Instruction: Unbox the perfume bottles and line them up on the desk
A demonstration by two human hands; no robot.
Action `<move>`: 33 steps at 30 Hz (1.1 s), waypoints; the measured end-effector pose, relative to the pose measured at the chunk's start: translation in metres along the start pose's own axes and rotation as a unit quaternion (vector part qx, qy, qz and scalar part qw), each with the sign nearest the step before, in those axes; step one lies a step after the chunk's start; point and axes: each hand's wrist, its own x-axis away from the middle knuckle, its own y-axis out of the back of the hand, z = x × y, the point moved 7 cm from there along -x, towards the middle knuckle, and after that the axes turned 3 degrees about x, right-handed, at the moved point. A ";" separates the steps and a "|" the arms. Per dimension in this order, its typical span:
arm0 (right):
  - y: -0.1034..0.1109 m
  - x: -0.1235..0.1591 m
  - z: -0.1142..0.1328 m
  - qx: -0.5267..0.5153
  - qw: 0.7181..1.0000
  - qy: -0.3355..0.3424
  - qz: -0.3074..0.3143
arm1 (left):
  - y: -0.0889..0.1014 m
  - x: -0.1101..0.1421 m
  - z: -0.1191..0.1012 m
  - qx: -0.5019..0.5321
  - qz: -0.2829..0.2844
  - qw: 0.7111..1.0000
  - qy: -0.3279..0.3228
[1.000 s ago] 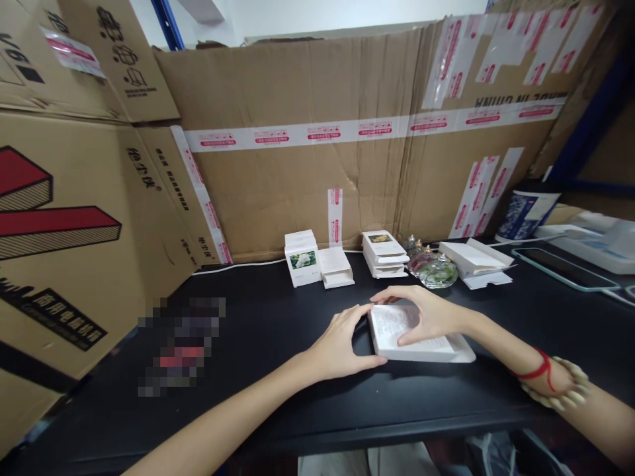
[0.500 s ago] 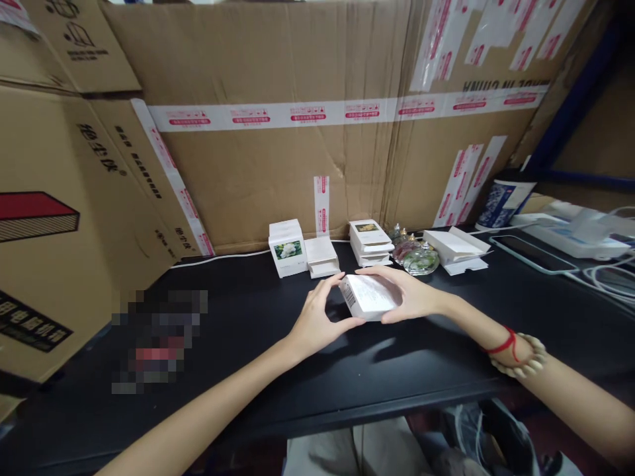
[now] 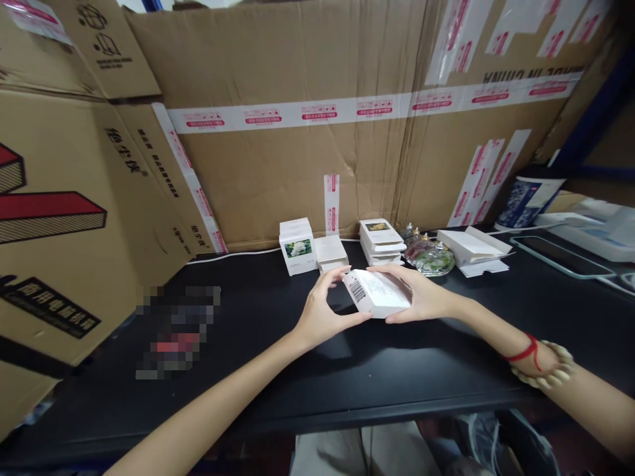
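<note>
A small white carton (image 3: 381,292) with fine print and a barcode on its end is held above the black table (image 3: 238,377). My left hand (image 3: 320,314) is closed on its barcode end, fingertips at the far corner and thumb at the near lower edge. Around the opposite end wraps my right hand (image 3: 429,294), thumb along the front. Just behind stand a white box with a white-flower picture (image 3: 298,248), a plain white box (image 3: 332,251) partly hidden by my left fingers, and stacked white boxes (image 3: 380,235). Several glass bottles (image 3: 435,262) cluster beside the stack.
An open white box (image 3: 473,248) lies right of the bottles. Farther right are a phone (image 3: 563,256), a patterned cup (image 3: 528,198) and a white device with cables (image 3: 595,228). Large cardboard boxes (image 3: 278,165) wall the back and left. A blurred-out patch (image 3: 178,334) covers something on the left.
The view has shifted slightly, so the background sits farther right. Both hands still hold the carton, and its barcode end now faces me a little more.
</note>
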 end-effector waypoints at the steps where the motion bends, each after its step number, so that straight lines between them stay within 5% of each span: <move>1: 0.000 0.000 0.000 0.002 1.000 -0.003 0.002 | 0.001 0.000 0.000 0.006 0.002 1.000 0.000; 14: -0.004 0.003 -0.006 0.027 0.998 -0.027 0.051 | 0.020 -0.001 0.005 -0.042 -0.068 0.997 0.012; 19: 0.003 0.003 -0.004 0.003 1.000 -0.023 0.016 | 0.023 -0.005 0.010 -0.060 -0.059 0.996 0.029; 29: 0.019 0.002 -0.028 -0.093 0.978 -0.167 -0.082 | 0.027 0.001 0.052 -0.077 -0.071 0.974 0.200; 33: 0.019 0.004 -0.037 -0.131 0.966 -0.193 -0.108 | 0.025 0.000 0.060 -0.070 -0.071 0.974 0.204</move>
